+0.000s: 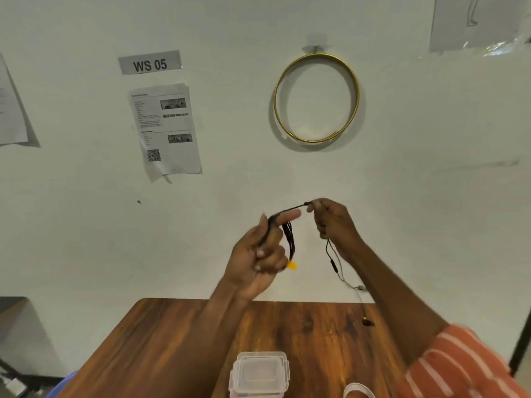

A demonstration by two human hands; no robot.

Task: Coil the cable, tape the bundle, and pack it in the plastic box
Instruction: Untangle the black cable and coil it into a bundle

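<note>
A thin black cable (pixel 288 232) is held up in front of the wall. My left hand (pixel 258 254) is shut on several loops of it wound over the fingers, with a small yellow tag (pixel 292 265) hanging below. My right hand (pixel 334 222) pinches the strand stretched between the hands. The loose end (pixel 334 265) hangs from the right hand toward the table, with a small dark plug (pixel 367 322) near the table's far edge. A clear plastic box (pixel 260 373) with its lid on stands at the table's near edge. A white tape roll (pixel 359 389) peeks in at the bottom.
The wooden table (pixel 172 346) stands against a white wall. On the wall hang a gold ring (pixel 316 97), a "WS 05" label (pixel 150 64) and a printed sheet (pixel 165 129). A striped orange sleeve (pixel 459 366) covers my right arm.
</note>
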